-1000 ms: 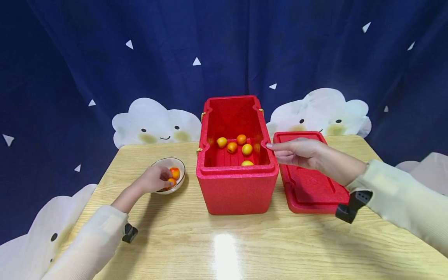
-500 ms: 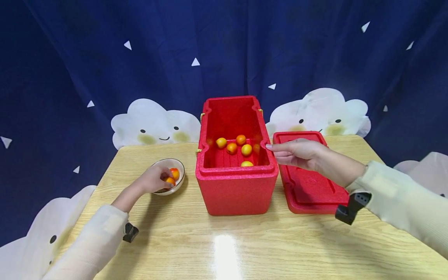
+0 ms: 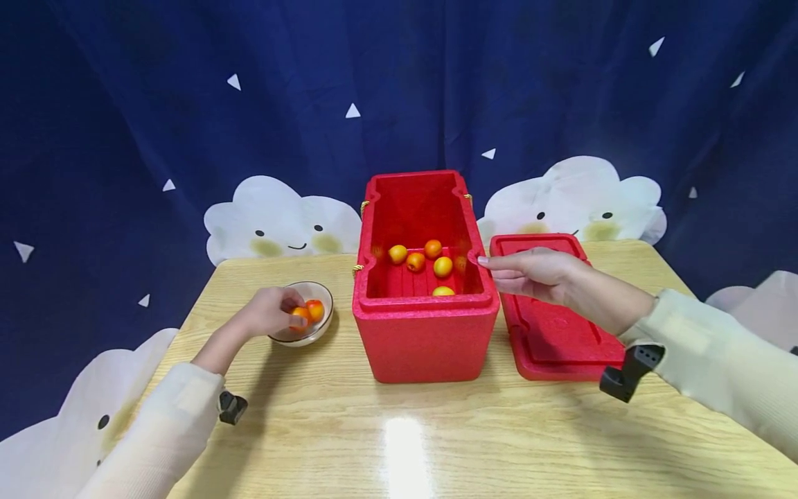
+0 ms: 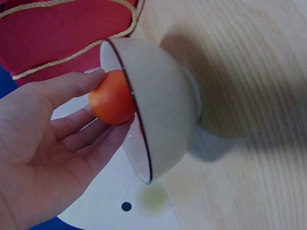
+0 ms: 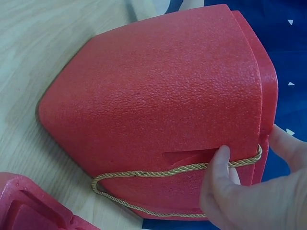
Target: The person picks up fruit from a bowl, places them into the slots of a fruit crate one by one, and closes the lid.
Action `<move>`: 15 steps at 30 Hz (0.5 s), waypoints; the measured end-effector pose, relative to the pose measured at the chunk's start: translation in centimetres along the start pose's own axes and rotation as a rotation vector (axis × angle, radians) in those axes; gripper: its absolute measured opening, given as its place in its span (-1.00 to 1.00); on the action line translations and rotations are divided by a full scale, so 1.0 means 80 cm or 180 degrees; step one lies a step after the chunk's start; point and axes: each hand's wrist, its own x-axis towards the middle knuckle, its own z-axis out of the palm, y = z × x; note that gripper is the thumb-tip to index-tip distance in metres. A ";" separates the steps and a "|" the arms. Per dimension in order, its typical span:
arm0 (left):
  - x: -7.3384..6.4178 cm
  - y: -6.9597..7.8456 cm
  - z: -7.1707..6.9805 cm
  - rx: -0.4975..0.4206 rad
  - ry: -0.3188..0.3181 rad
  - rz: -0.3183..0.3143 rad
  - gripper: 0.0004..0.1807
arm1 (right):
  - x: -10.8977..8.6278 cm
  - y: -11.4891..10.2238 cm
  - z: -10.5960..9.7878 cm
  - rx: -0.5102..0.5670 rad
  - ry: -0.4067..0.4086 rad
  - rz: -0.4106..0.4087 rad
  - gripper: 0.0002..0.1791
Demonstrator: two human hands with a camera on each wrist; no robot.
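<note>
My left hand pinches a smooth orange-red fruit between thumb and fingertips. The fruit is at the mouth of a cream bowl with a dark rim. A second orange-red fruit lies inside the bowl, beside the held one. My right hand holds the right wall of a tall red foam box, with one digit on its rim and fingertips against the outer wall near a gold cord. Several yellow and orange fruits lie on the box floor.
A red lid lies on the wooden table, to the right of the box. Behind the table hangs a dark blue curtain with white clouds and triangles. The bowl stands left of the box.
The left hand has lifted the pinched fruit slightly upward and to the left within the bowl. The right hand stays at the box rim. The whole head view shifts slightly.
</note>
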 end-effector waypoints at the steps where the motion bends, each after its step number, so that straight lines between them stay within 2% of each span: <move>1: 0.000 0.001 -0.001 -0.0010 0.0010 -0.0006 -0.76 | 0.000 0.000 0.000 0.0003 0.0000 -0.0003 -0.24; 15: 0.001 0.013 -0.018 -0.0076 -0.0034 -0.0249 -0.73 | 0.002 0.001 0.000 0.0017 -0.0072 -0.0055 -0.23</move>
